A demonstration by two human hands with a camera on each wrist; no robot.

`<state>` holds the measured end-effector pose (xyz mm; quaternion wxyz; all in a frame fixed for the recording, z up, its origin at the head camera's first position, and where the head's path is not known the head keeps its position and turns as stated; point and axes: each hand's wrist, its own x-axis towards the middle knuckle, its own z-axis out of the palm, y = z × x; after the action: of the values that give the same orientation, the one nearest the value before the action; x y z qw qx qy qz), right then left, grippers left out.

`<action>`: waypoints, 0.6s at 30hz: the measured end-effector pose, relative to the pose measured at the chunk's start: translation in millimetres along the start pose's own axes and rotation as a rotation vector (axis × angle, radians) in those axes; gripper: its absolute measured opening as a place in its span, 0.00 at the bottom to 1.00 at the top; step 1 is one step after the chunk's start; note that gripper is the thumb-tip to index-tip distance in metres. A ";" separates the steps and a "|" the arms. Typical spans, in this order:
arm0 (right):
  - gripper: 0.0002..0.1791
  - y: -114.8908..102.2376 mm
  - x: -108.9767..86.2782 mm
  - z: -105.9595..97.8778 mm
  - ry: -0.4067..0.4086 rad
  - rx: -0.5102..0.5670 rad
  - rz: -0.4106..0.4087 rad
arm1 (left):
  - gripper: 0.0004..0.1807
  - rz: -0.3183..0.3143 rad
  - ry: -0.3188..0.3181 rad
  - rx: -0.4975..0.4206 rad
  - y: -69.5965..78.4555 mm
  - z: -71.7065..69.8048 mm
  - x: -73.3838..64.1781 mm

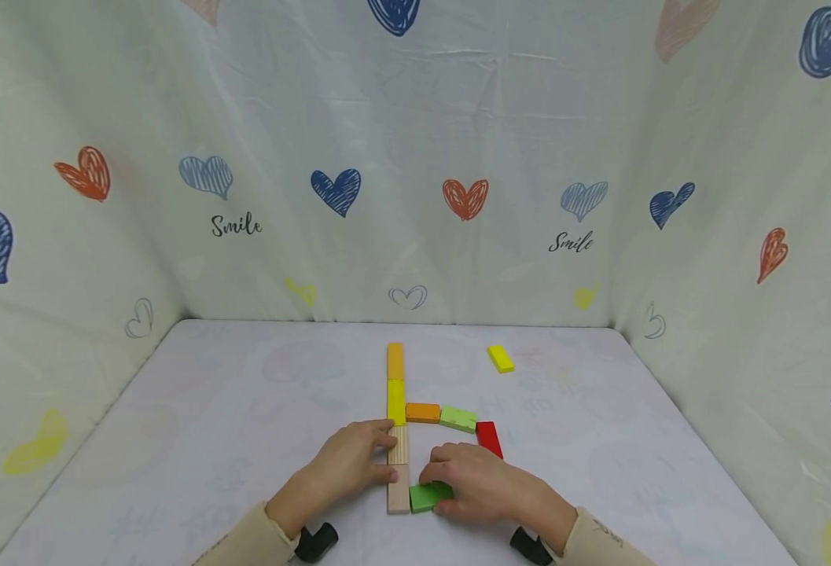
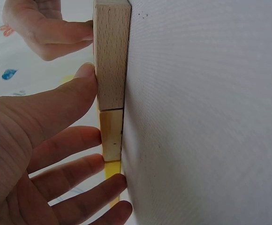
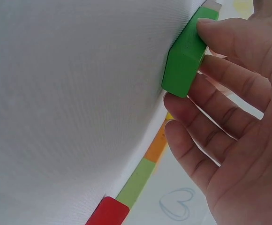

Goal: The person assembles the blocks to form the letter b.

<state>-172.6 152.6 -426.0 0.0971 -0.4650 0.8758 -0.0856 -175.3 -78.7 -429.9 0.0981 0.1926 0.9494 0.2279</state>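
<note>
A straight column of wooden blocks runs away from the person, with a plain wood block [image 1: 398,491] nearest, then a pale striped block [image 1: 398,446], a yellow block [image 1: 396,401] and a yellow-orange block [image 1: 395,362]. My left hand [image 1: 350,462] lies along the column's left side, fingers extended, thumb at the plain block. With thumb and fingers my right hand [image 1: 482,481] pinches a green block [image 3: 186,58], whose left end meets the plain block. An orange block [image 1: 423,413], a light green block [image 1: 459,419] and a red block [image 1: 489,439] curve rightward from the yellow block.
A loose yellow block [image 1: 501,359] lies farther back on the right of the white table [image 1: 245,393]. Behind the table hangs a pale curtain [image 1: 401,259] printed with hearts, continuing along both sides.
</note>
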 end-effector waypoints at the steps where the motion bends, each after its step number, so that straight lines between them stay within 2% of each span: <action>1: 0.17 -0.1 0.0 0.0 0.001 0.001 0.001 | 0.29 0.002 0.002 0.001 -0.1 0.1 0.0; 11: 0.18 0.2 0.7 -0.9 0.012 0.016 -0.003 | 0.28 0.023 0.006 0.002 -1.4 1.3 -0.6; 18: 0.19 -0.4 0.7 -1.4 -0.013 0.034 0.023 | 0.28 0.020 -0.002 0.005 -1.0 0.6 0.0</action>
<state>-172.9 151.9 -424.7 0.1119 -0.4536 0.8789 -0.0963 -175.4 -79.3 -430.9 0.0960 0.2023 0.9480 0.2261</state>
